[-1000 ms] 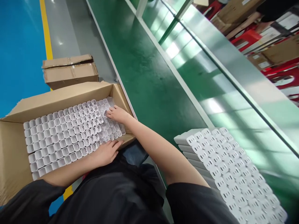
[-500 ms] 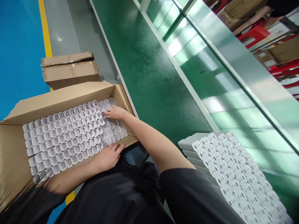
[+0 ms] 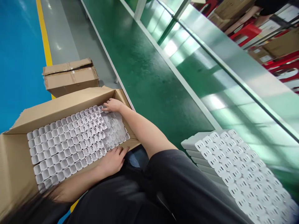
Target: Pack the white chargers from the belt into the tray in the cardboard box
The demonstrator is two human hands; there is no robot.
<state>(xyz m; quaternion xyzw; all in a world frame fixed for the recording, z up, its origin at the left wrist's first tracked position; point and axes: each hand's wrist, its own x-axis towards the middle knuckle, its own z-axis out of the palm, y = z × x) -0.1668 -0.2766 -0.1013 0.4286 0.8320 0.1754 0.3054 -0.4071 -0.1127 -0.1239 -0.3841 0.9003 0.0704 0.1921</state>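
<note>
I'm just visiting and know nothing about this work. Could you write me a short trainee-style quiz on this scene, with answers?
1. Where is the person's right hand?
a) Over the stack at the far right of the picture
b) Inside the open carton
c) On the metal rail

2. True or false: the person's left hand is at the far side of the carton.

3. Fill in the colour: the slotted stack of white pieces stands on a ____ surface.

Key:
1. b, by the white pieces near the carton's far right corner.
2. False; it is at the near side.
3. Green.
</note>
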